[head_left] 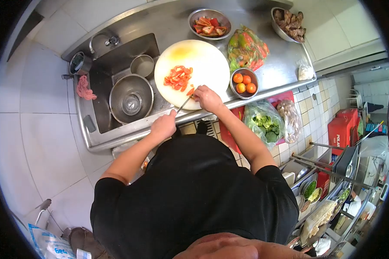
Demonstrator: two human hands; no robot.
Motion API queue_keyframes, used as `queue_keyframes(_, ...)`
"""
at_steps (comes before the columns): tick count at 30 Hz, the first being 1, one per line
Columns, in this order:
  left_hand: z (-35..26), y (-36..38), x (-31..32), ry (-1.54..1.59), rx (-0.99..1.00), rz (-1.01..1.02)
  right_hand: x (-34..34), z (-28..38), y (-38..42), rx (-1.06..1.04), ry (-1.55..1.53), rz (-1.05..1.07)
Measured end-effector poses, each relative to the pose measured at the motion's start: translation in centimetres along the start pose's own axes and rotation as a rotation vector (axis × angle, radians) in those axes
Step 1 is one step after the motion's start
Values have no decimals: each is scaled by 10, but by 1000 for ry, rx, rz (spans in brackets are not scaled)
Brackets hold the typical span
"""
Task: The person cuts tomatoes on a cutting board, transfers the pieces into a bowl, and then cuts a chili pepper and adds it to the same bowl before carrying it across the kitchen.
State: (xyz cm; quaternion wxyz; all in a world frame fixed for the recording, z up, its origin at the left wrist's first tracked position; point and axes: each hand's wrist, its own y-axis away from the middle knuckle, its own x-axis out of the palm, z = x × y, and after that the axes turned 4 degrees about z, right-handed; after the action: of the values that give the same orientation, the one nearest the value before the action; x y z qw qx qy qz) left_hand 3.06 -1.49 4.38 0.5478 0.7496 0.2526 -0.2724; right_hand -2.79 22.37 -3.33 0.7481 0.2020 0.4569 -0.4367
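Observation:
My left hand (163, 125) is closed round the handle of a knife (185, 103), whose blade reaches over the near edge of a round white cutting board (209, 64). Just right of the blade, my right hand (208, 98) has its fingers pressed together on the board, beside a small red piece (190, 92). Whatever those fingers hold is hidden. A pile of chopped red pieces (177, 77) lies on the board's left half, with a yellowish stain behind it.
Left is a sink (100, 117) with metal bowls. Behind and right are a bowl of cut red peppers (208, 29), bagged peppers (246, 48), a tomato bowl (245, 83) and a bowl of brown food (288, 25). Bagged greens (265, 123) sit below the counter edge.

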Motion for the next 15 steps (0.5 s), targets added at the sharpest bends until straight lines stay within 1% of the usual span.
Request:
queue_keyframes(2, 4, -34, 29, 37, 61, -125, 3, 0, 2, 29, -34, -10)
queue_keyframes(3, -1, -38, 23, 29, 120, -162, 3, -1, 4, 57, -58, -23)
queue_keyframes(6, -8, -14, -9, -25, 99, -84, 2, -5, 8, 43, -63, -20)
queue_keyframes(7, -12, 3, -17, 23, 74, -51, 3, -8, 8, 44, -66, -24)
queue_keyframes(10, -6, -13, 17, 37, 21, -18, 9, -8, 20, 14, -85, -54)
queue_keyframes(11, -8, -26, 30, 7, 43, -87, 11, -7, 22, 53, -93, -56)
queue_keyframes(13, -18, -36, 18, -6, 63, -89, 11, -8, 24, 96, -96, -61)
queue_keyframes(15, -22, -21, 4, -14, 77, -61, 13, -10, 25, 73, -97, -118)
